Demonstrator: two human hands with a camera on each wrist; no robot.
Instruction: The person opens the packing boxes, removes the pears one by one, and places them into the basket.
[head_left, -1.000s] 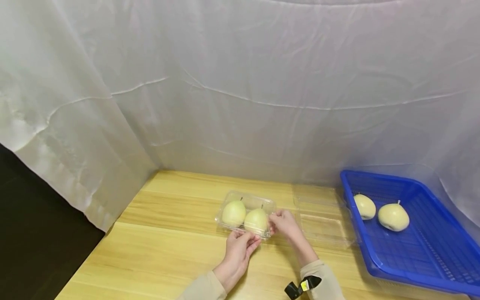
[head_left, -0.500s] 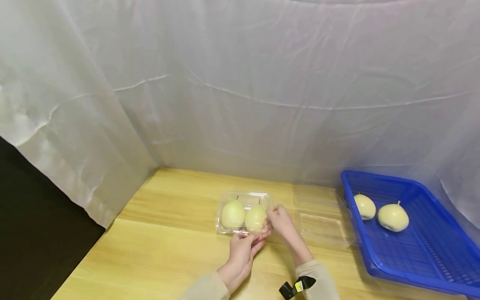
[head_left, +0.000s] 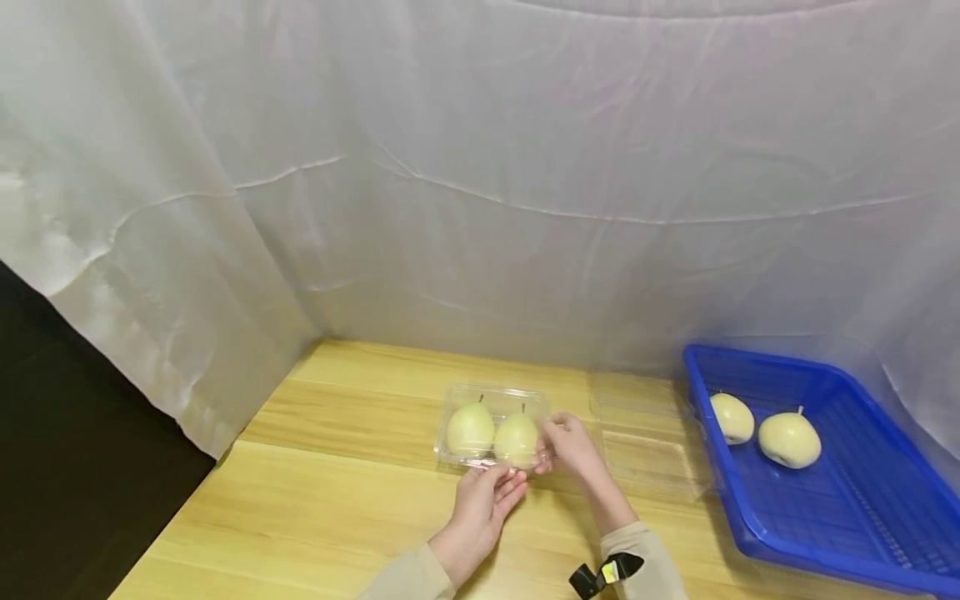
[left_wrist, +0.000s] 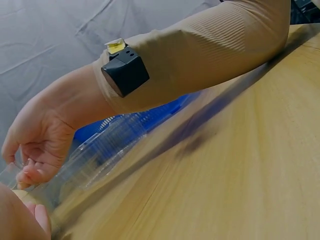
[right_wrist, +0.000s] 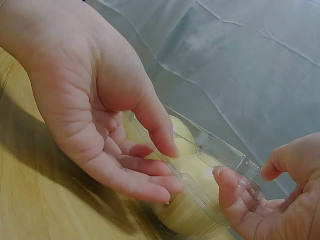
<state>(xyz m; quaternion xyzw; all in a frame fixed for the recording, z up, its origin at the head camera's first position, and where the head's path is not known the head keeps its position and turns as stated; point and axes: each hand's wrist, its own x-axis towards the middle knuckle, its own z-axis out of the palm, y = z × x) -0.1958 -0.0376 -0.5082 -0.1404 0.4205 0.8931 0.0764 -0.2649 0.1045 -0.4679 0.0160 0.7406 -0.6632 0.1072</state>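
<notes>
A clear plastic clamshell box (head_left: pixel 495 392) lies on the wooden table (head_left: pixel 337 500) with two pale yellow-green pears (head_left: pixel 470 429) (head_left: pixel 516 439) inside. My right hand (head_left: pixel 557 440) grips its right end; in the right wrist view the thumb lies over the box's rim (right_wrist: pixel 220 150) and the fingers curl beneath. My left hand (head_left: pixel 504 481) pinches the front right corner, seen in the right wrist view as a left hand (right_wrist: pixel 250 195) with fingertips on the rim. The left wrist view shows the right hand (left_wrist: pixel 32 150) on the box (left_wrist: pixel 95 155).
An empty clear clamshell (head_left: pixel 648 442) lies to the right of the box. Further right stands a blue plastic basket (head_left: pixel 705 417) holding two more pears (head_left: pixel 731 417) (head_left: pixel 788 439). White cloth hangs behind and to the left. The table's left edge drops to a dark floor.
Both hands stay at the box's front right corner. The box has shifted slightly and its closed lid now sits level over the pears.
</notes>
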